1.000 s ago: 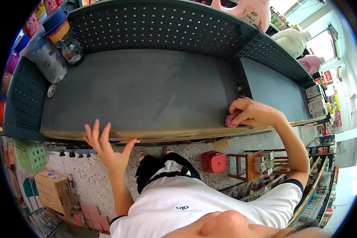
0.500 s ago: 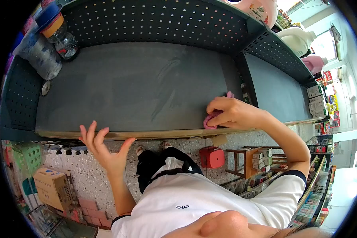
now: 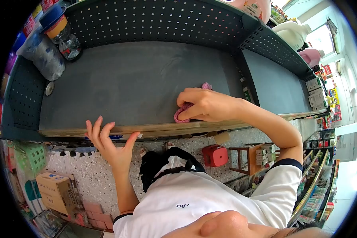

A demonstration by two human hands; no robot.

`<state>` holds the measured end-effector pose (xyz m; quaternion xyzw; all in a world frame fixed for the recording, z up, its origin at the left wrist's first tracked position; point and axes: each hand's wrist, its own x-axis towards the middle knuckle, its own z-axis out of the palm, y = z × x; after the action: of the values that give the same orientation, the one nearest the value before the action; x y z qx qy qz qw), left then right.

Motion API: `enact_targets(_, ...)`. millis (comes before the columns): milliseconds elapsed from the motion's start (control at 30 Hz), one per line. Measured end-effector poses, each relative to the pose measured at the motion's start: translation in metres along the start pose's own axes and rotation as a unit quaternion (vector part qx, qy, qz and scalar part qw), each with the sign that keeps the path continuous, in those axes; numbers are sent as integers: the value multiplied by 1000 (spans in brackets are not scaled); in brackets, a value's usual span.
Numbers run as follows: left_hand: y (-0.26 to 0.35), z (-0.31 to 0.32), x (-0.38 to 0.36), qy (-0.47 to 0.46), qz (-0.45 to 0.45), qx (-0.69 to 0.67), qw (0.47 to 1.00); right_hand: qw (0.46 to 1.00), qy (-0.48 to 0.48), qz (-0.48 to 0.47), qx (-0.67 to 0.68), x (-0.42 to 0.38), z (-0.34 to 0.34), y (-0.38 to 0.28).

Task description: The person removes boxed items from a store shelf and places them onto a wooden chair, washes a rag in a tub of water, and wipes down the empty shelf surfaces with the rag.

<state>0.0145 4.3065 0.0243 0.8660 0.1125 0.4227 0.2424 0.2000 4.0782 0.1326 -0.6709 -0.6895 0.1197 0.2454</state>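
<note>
My right hand (image 3: 200,104) is closed around a pink cloth (image 3: 181,113), pressing it on the dark grey shelf (image 3: 119,83) near the front edge. A bit of the cloth sticks out above the knuckles; the rest is hidden under the fingers. My left hand (image 3: 111,141) is open at the shelf's tan front edge (image 3: 154,129), its fingers spread and its fingertips just over the edge. Nothing shows in that hand. Faint streaks mark the shelf surface behind the cloth.
A clear bottle with a blue cap (image 3: 69,45), a plastic-wrapped item (image 3: 47,59) and a small round disc (image 3: 49,88) are at the shelf's left end. Perforated panels (image 3: 154,22) wall the back. Below are a red stool (image 3: 215,155), a wooden stool (image 3: 248,158) and a cardboard box (image 3: 56,192).
My right hand has slid left along the shelf with the pink cloth. The left hand stays open at the front edge, nearly in place. The view has shifted slightly.
</note>
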Motion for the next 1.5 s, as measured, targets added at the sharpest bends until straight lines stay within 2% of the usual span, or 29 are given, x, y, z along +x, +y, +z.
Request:
enact_targets(100, -2, 0, -1, -4, 6, 16, 1000, 999, -21, 20, -38, -8, -1, -4)
enact_targets(300, 1, -1, -2, -5, 0, 23, 1000, 995, -54, 78, -42, -44, -16, -7)
enact_targets(600, 2, -3, 0, -13, 7, 28, 999, 988, -90, 117, -46, -89, -43, -4)
enact_targets(800, -1, -2, 0, -16, 3, 13, 1000, 986, -43, 162, -20, -87, -39, -8)
enact_targets(1000, -1, -3, 2, -21, 3, 15, 1000, 985, -28, 168, -31, -64, -28, -1)
enact_targets(1500, -5, -4, 2, -34, 8, -3, 999, 956, 163, 202, -134, 2, 3, 42)
